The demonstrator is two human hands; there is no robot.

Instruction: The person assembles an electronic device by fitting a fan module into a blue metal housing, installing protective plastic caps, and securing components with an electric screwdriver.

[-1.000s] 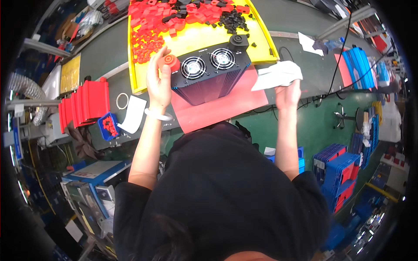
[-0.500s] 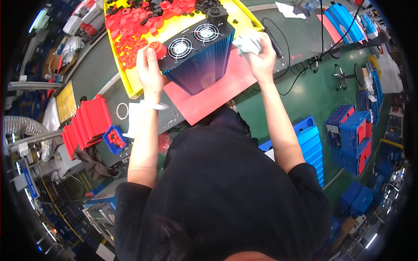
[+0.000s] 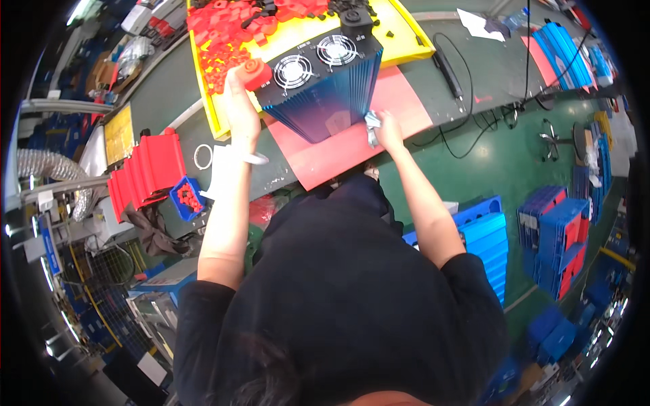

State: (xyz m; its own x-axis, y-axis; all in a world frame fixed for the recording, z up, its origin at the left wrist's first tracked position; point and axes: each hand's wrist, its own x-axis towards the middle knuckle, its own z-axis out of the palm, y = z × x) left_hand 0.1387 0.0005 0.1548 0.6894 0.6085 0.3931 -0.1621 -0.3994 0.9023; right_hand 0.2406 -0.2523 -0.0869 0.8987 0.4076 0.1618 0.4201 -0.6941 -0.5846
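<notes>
The right forearm angles forward and leftward, its hand [image 3: 388, 132] low beside the case, fingers pinching a crumpled pale cloth [image 3: 372, 129]. The left hand [image 3: 241, 116], arm straight, stands upright at a red terminal cap [image 3: 254, 73] (finger closure: cannot tell). The blue finned twin-fan case [image 3: 328, 98] rests on a red sheet [image 3: 318, 164], before a yellow tray [image 3: 421, 49].

Behind the finned case [image 3: 332, 95], the yellow tray [image 3: 409, 53] and its heaped red parts [image 3: 233, 30] bar the way; the left hand [image 3: 242, 116] blocks the case's left. A hand could pass over the red mat [image 3: 318, 162] in front, up to the right hand [image 3: 388, 131], or between mat and black tool [image 3: 447, 73].
</notes>
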